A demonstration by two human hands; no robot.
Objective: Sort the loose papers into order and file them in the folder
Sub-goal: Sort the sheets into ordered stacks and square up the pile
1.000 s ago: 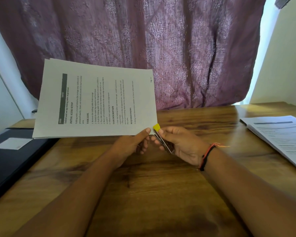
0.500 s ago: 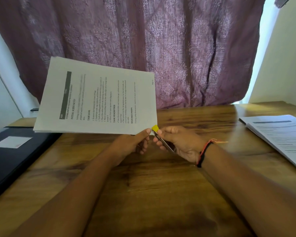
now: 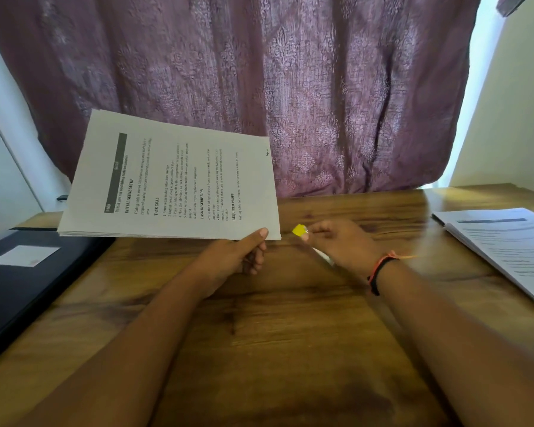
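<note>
Paper stack (image 3: pixel 173 180) raised, tilted; black folder (image 3: pixel 28 297) flat (left); second stack (image 3: pixel 512 241) right.

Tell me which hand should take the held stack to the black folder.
Left, most likely. The left hand pinches the stack of papers at its near corner, and the black folder lies on that side. The right hand holds a yellow-tipped item, away from the folder.

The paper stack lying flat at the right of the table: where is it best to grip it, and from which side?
The paper stack lies flat on the table, so probably grip its long edge facing the middle, coming from the left: fingers slide under that exposed edge, thumb on top. Its right part is out of view.
</note>
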